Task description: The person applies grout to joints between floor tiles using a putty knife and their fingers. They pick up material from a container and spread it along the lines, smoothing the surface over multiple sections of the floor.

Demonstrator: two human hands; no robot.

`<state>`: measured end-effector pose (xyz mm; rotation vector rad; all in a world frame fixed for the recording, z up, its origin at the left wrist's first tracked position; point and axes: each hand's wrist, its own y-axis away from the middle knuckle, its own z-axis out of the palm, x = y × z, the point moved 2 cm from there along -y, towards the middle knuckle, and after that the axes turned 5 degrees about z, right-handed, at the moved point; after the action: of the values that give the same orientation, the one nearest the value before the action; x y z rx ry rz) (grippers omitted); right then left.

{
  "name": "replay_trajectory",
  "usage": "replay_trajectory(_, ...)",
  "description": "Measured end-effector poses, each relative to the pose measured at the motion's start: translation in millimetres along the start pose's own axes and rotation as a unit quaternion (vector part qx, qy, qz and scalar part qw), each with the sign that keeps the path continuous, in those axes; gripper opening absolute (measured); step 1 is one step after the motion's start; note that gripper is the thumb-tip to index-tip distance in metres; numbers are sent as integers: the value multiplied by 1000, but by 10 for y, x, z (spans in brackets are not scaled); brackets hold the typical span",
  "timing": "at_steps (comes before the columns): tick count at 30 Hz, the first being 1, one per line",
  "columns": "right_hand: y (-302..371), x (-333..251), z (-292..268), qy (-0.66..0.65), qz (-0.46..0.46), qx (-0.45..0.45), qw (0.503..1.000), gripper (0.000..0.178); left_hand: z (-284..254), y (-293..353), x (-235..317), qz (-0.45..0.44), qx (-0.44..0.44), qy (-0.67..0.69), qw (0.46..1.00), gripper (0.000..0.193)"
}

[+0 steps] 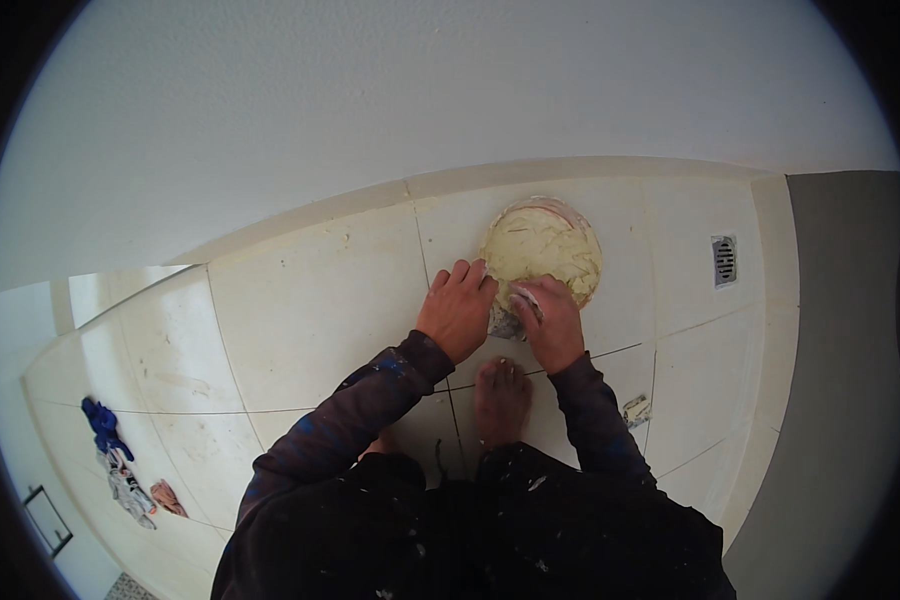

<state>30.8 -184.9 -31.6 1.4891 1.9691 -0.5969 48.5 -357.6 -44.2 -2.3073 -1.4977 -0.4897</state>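
Observation:
A round tub stands on the tiled floor in front of me, filled with thick cream-coloured paste with a rough, swirled surface. At its near left rim is my left hand, fingers curled in and thumb close to them; what they grip is hidden. My right hand is closed at the near rim, its fingers pinched together and smeared with paste. Between the two hands a grey, paste-smeared surface shows; I cannot tell whether it is a tool or the tub's side.
My bare foot is just nearer than the tub. A small flat paste-covered piece lies right of it. A floor drain is farther right. White wall rises beyond. Blue cloth and other cloths lie far left.

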Motion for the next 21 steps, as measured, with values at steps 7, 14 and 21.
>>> replay_trajectory(7,-163,18,45,-4,-14,-90,996,13,-26,5,-16,-18,-44,37,998,30)
replay_trajectory(14,-147,64,3,-91,55,-27,994,10,-3,17,-36,-16,-31,49,998,32)
replay_trajectory(21,-176,52,81,-30,-20,-105,994,10,-14,21,-39,-11,-4,42,999,20)
